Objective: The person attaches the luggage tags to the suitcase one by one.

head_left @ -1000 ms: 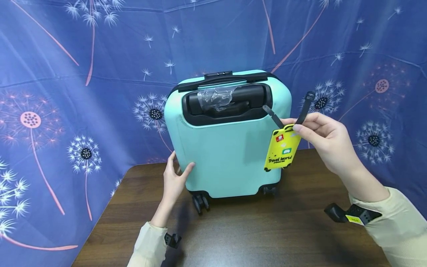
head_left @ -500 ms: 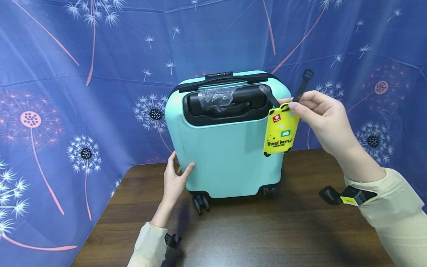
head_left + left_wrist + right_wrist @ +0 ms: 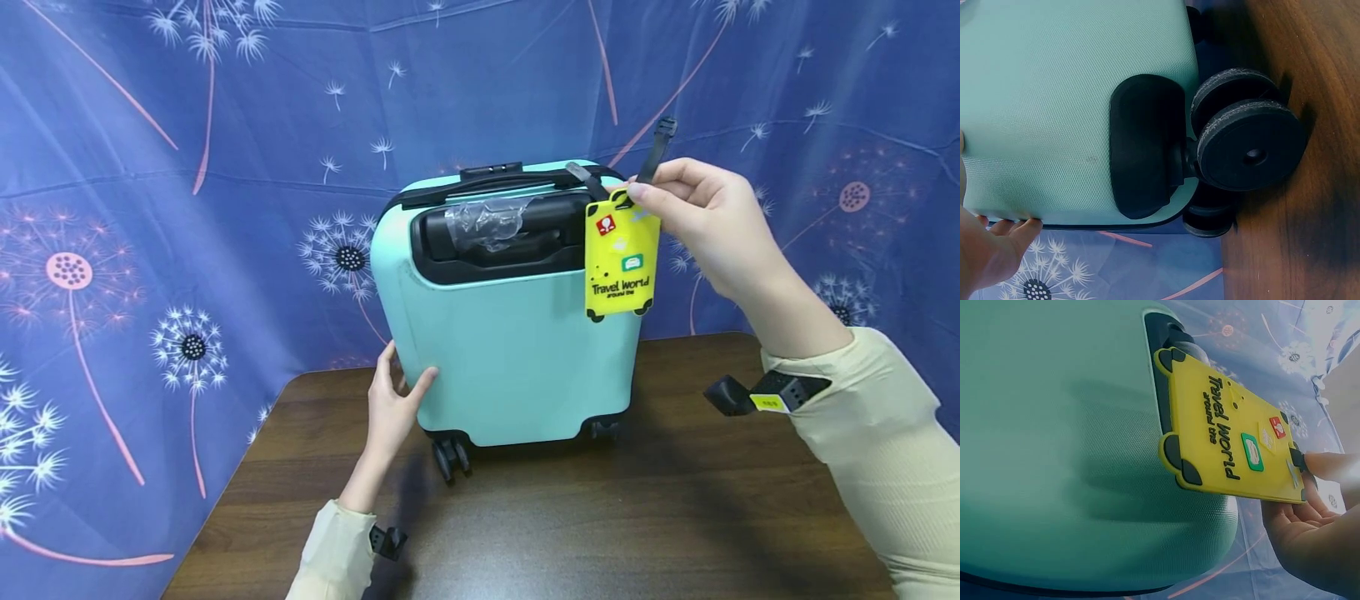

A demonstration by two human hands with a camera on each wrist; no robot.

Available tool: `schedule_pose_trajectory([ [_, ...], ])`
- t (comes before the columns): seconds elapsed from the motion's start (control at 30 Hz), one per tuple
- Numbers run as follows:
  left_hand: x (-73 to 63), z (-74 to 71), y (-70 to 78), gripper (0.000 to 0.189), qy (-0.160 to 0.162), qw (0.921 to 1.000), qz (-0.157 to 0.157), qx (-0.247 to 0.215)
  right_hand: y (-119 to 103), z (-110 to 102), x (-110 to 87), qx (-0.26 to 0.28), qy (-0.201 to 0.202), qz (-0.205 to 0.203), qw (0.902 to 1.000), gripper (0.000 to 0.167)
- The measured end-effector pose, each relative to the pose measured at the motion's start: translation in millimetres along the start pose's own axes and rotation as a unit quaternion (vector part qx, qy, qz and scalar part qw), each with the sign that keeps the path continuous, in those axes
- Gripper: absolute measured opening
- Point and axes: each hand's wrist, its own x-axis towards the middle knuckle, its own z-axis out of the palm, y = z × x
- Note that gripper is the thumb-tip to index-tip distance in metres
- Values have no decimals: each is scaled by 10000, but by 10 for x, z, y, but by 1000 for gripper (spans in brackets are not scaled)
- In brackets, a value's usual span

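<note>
A mint-green suitcase (image 3: 517,358) stands upright on its wheels. My left hand (image 3: 392,408) holds its lower left side, thumb on the front face and fingers around the edge; fingertips (image 3: 1029,230) show at the far edge in the left wrist view. Between thumb and fingers my right hand (image 3: 723,225) pinches the top of a yellow luggage tag (image 3: 621,258) printed "Travel World". The tag hangs in front of the suitcase's upper right corner. Its black strap (image 3: 655,154) is unfastened, the buckle end pointing up and the other end lying over the handle area.
Black carry handle (image 3: 510,177) and combination lock (image 3: 491,170) sit on top of the suitcase. Clear plastic wrap covers part of the recessed pull handle (image 3: 555,218). Underneath is a brown wooden table (image 3: 540,525), with a blue dandelion-print cloth (image 3: 247,275) behind.
My right hand has risen and moved slightly left with the luggage tag, bringing the strap up level with the suitcase's top. The left hand and suitcase stay in place.
</note>
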Motion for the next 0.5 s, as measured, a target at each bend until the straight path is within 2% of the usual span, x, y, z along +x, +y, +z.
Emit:
schedule_pose_trajectory([
  [0.17,-1,2,-2,71,-9,10000,10,-22,-30,29,110,-120,-146,128,9997,14],
  [0.37,-3,8,8,71,29,10000,15,-94,-87,71,222,-1017,-175,379,9939,21],
  [0.5,1,9,1,72,44,9999,-3,-100,-111,87,295,-1397,-243,665,9877,25],
])
